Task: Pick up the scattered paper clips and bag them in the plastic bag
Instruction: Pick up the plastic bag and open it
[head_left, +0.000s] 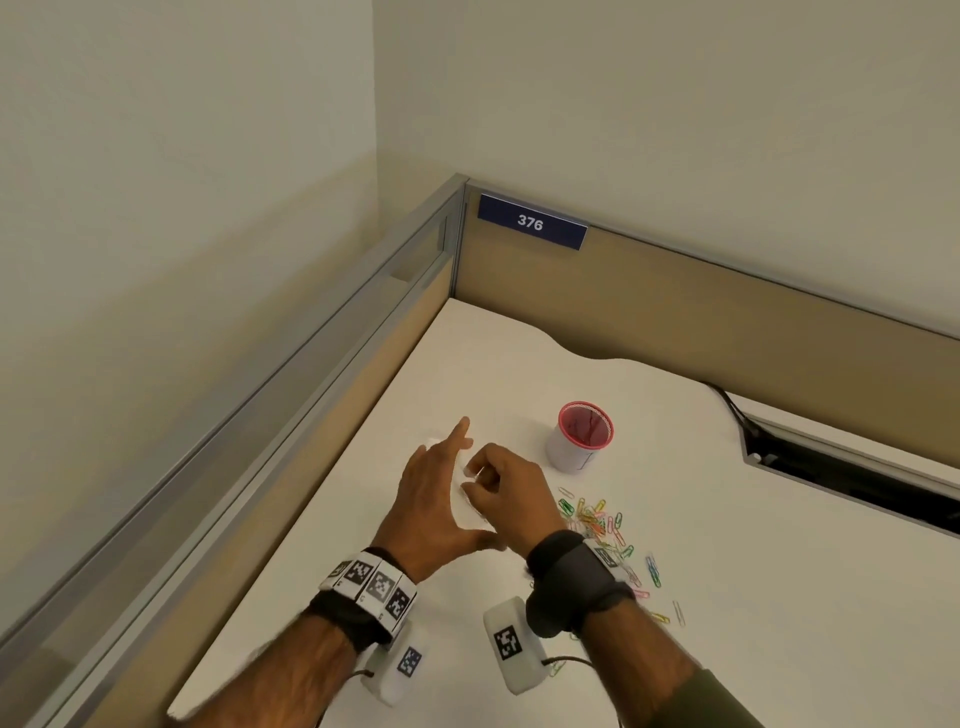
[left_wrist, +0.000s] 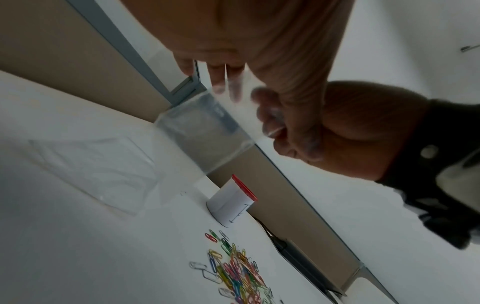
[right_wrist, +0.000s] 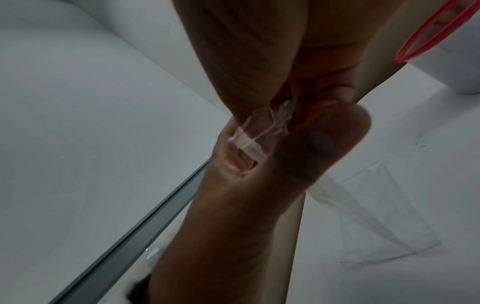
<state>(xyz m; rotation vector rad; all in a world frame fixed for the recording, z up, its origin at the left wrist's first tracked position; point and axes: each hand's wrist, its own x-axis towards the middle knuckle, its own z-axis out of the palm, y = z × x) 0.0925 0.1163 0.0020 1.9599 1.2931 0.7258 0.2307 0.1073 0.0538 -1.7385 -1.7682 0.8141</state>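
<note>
Counted on the white desk (head_left: 753, 597): two clear plastic bags, one held up (left_wrist: 207, 131), one lying flat (left_wrist: 96, 166); one red-rimmed cup (head_left: 579, 436); one heap of coloured paper clips (left_wrist: 236, 273), too many to number; two hands, left hand (head_left: 431, 499) and right hand (head_left: 511, 493).

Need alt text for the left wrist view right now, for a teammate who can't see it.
Both hands, left hand and right hand, hold a clear plastic bag above a white desk. Below lie a pile of coloured paper clips, a red-rimmed white cup and another flat clear bag.
</note>
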